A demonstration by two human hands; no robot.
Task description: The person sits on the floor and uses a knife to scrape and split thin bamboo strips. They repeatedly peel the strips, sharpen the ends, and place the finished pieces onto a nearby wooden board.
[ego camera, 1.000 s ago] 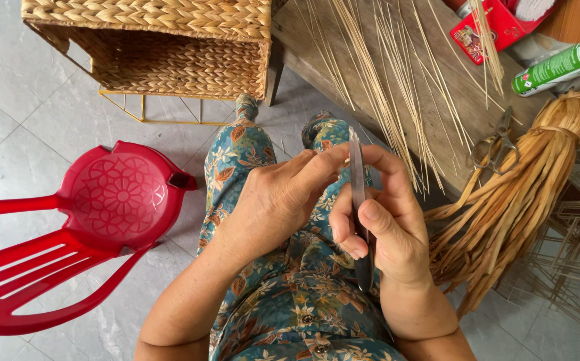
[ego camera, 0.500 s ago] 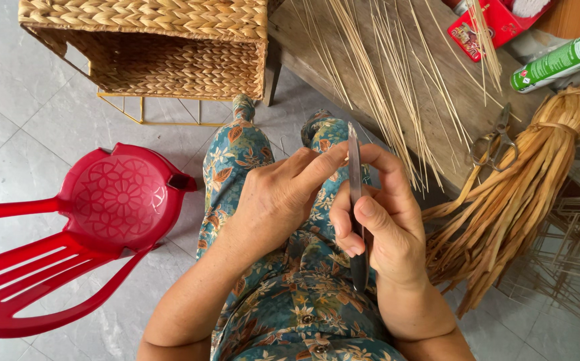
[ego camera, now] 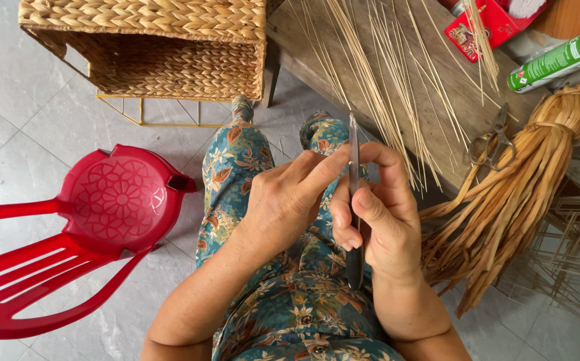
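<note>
My right hand (ego camera: 378,220) grips a long dark knife (ego camera: 353,160), blade pointing away from me, held over my lap in floral trousers (ego camera: 236,160). My left hand (ego camera: 286,197) sits right beside it, thumb and fingertips touching the blade's side about halfway up. Any strip pinched between the fingers is too thin to make out. Thin pale reed sticks (ego camera: 383,73) lie fanned on a low wooden bench (ego camera: 450,127) just beyond my hands.
A woven basket (ego camera: 163,47) on a yellow wire frame stands ahead left. A red plastic chair (ego camera: 69,234) lies tipped at left. At right are a bundle of tan fibre strips (ego camera: 510,200), scissors (ego camera: 490,140), a green spray can (ego camera: 557,60), a red packet (ego camera: 487,27) and wire frames (ego camera: 570,247).
Both hands and the knife keep nearly the same pose. The view has shifted only slightly.
</note>
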